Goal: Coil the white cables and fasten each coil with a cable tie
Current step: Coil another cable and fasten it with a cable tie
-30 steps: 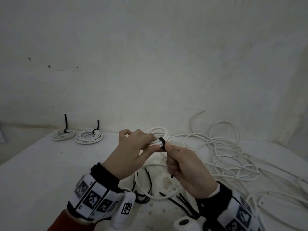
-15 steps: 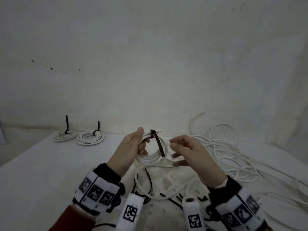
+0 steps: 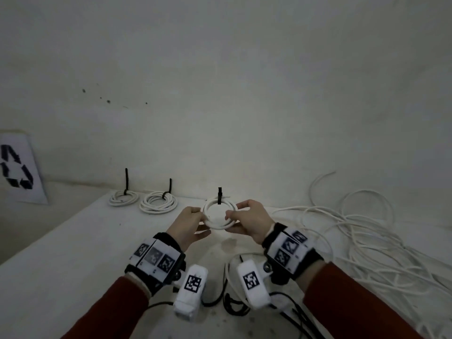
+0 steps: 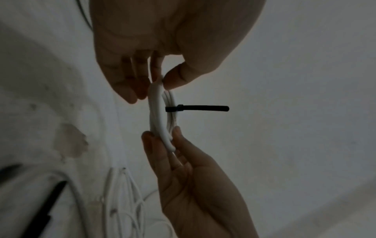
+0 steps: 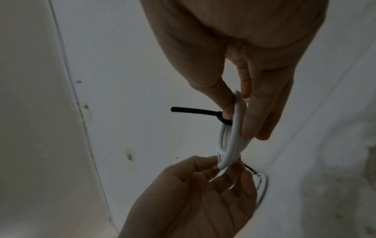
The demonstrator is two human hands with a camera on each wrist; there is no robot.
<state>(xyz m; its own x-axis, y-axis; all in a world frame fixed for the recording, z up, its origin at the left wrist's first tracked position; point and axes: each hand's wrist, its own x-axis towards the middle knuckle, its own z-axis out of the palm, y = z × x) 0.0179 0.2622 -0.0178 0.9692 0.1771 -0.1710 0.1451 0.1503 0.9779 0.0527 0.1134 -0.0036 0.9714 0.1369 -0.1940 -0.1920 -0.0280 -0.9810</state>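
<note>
A small white cable coil [image 3: 220, 222] is held just above the table, out in front of me. A black cable tie [image 3: 219, 195] is cinched round its far side, tail pointing up. My left hand [image 3: 201, 215] pinches the coil's left rim between thumb and fingers. My right hand [image 3: 232, 214] pinches the right rim. The left wrist view shows the coil [image 4: 157, 116] edge-on, the tie [image 4: 203, 108] jutting sideways and my left hand [image 4: 158, 83] gripping its top. In the right wrist view my right hand [image 5: 239, 116] holds the coil [image 5: 231, 141] beside the tie [image 5: 193, 111].
Two tied coils [image 3: 123, 198] [image 3: 158, 204] lie at the back left by the wall. A tangle of loose white cable [image 3: 354, 228] covers the table's right side. Spare black ties [image 3: 293, 311] lie near my wrists. A recycling sign [image 3: 17, 170] leans at far left.
My right hand let go of the tie's tail and took the coil's right rim. Both hands carried the coil forward and turned it flat, tie now pointing up.
</note>
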